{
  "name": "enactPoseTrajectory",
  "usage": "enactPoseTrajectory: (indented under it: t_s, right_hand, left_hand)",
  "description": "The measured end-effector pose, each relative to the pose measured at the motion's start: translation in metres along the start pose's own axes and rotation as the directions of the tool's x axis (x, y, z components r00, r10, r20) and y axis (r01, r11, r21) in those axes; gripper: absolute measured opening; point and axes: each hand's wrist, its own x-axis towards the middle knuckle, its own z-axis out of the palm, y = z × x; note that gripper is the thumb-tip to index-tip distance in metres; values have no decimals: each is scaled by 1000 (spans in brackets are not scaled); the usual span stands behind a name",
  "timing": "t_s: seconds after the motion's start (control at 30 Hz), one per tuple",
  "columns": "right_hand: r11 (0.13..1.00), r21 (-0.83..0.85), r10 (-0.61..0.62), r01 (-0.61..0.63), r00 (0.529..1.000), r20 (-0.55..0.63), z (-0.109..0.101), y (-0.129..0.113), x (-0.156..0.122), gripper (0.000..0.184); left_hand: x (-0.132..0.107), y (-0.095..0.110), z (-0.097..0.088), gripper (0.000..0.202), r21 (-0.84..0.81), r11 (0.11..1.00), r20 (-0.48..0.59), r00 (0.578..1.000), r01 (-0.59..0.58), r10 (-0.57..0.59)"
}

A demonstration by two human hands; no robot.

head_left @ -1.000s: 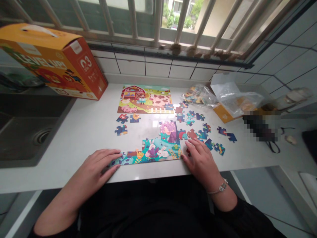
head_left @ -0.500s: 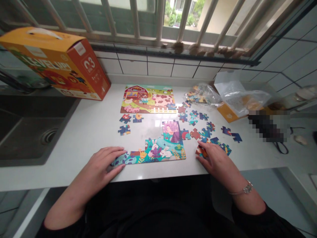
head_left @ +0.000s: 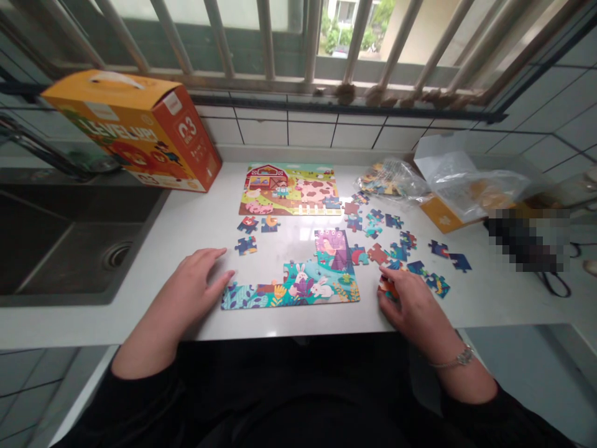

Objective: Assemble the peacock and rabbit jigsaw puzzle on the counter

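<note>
A partly joined jigsaw puzzle [head_left: 321, 289] with rabbits and plants lies near the counter's front edge. My left hand [head_left: 200, 280] is just off its left end, thumb and fingers apart, holding nothing. To the right of the puzzle, my right hand [head_left: 405, 295] pinches an orange-brown puzzle piece [head_left: 388, 286], partly covered by the fingers. Loose puzzle pieces [head_left: 398, 251] are scattered beyond and beside that hand. A few more, including a dark blue piece [head_left: 245, 246], lie past my left hand. Behind them rests a joined farm puzzle [head_left: 289, 190] with a cow and a barn.
An orange box [head_left: 153, 137] stands at the back left, beside a dark sink [head_left: 69, 249]. At the back right are a plastic bag of pieces [head_left: 392, 180] and an opened box with clear wrap [head_left: 448, 214]. A blurred-out dark object with a strap [head_left: 555, 285] lies at right.
My left hand has lifted off the puzzle's left end and moved up, its fingers spreading. My right hand keeps its piece in nearly the same place. The view has shifted slightly left.
</note>
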Motion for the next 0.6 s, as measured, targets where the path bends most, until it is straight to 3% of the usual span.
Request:
enactPoseTrajectory:
  t_s: [0.13, 0.27, 0.37, 0.6]
  right_hand:
    - [999, -6, 50, -51, 995, -81, 11, -7, -3, 36]
    - [998, 8, 67, -67, 991, -112, 12, -8, -3, 33]
    - [996, 19, 86, -84, 988, -126, 11, -8, -3, 30]
    - [996, 12, 92, -91, 987, -128, 12, -8, -3, 28]
  left_hand:
    - [37, 7, 3, 65, 18, 1000, 71, 997, -11, 9]
    - [63, 14, 8, 54, 23, 1000, 75, 997, 0, -2]
    - [68, 13, 10, 47, -45, 999, 55, 998, 7, -5]
    - [59, 5, 9, 53, -177, 984, 57, 998, 23, -13]
